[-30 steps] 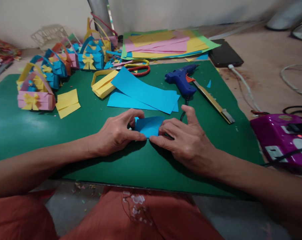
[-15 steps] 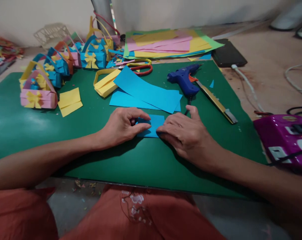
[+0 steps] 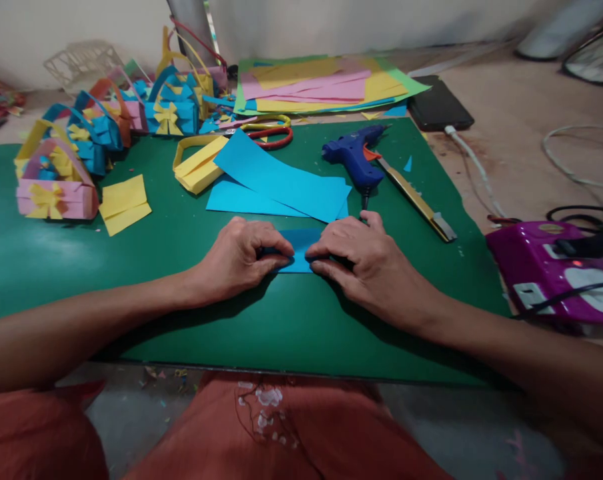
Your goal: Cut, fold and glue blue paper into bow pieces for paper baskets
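A small piece of blue paper lies on the green board in front of me, partly covered by my fingers. My left hand pinches its left part, thumb along the near edge and fingers curled on top. From the other side my right hand holds the right part in a similar pinch. The fingertips of the two hands are a small gap apart. Just behind them rest two larger overlapping blue paper strips. A yellow paper basket touches those strips at the left.
Behind my right hand are a blue glue gun and a yellow cutter knife. Scissors, coloured sheets and a black phone lie farther back. Several finished paper baskets stand left; a purple power box sits right.
The thumb and fingers of my left hand have closed together on the paper. My right hand's fingertips have shifted slightly on it. The whole view has turned a little to the right.
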The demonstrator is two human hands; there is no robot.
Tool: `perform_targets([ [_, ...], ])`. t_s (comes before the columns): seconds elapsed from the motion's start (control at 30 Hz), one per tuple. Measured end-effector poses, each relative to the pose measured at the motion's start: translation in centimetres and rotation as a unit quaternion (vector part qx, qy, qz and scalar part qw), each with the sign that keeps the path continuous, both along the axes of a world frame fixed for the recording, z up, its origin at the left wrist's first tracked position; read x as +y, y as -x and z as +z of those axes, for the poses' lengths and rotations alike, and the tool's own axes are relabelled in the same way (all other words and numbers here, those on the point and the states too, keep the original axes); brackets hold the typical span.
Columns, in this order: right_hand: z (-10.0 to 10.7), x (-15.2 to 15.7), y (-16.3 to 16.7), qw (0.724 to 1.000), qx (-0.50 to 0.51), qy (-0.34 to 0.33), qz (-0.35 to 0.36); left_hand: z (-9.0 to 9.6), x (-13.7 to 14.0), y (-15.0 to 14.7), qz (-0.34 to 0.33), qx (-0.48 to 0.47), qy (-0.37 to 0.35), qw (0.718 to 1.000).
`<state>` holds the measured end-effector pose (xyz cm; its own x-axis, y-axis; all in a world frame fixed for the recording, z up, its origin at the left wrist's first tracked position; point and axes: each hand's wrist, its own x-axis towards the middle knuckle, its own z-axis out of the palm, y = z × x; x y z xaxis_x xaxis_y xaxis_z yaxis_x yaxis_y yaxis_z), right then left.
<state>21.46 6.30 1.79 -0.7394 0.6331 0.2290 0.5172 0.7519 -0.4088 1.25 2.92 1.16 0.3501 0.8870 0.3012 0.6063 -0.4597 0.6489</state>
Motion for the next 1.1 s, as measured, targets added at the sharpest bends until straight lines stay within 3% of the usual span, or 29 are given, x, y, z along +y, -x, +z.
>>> perform_targets([
  [0.27, 0.07, 0.46, 0.08, 0.988, 0.069, 0.074, -0.119, -0.07, -0.06, 0.06, 0.006, 0.023, -0.002, 1.0],
  [0.43, 0.14, 0.42, 0.14, 0.971, 0.119, 0.17, -0.116, -0.11, -0.17, 0.06, 0.014, 0.052, -0.006, 0.999],
  [0.57, 0.07, 0.3, 0.16, 0.963, 0.136, 0.207, -0.104, -0.17, -0.27, 0.01, 0.016, 0.082, -0.02, 0.996],
  [1.1, -0.28, 0.17, 0.45, 0.988, 0.057, 0.107, -0.099, -0.13, -0.32, -0.05, 0.019, 0.088, -0.021, 0.996],
])
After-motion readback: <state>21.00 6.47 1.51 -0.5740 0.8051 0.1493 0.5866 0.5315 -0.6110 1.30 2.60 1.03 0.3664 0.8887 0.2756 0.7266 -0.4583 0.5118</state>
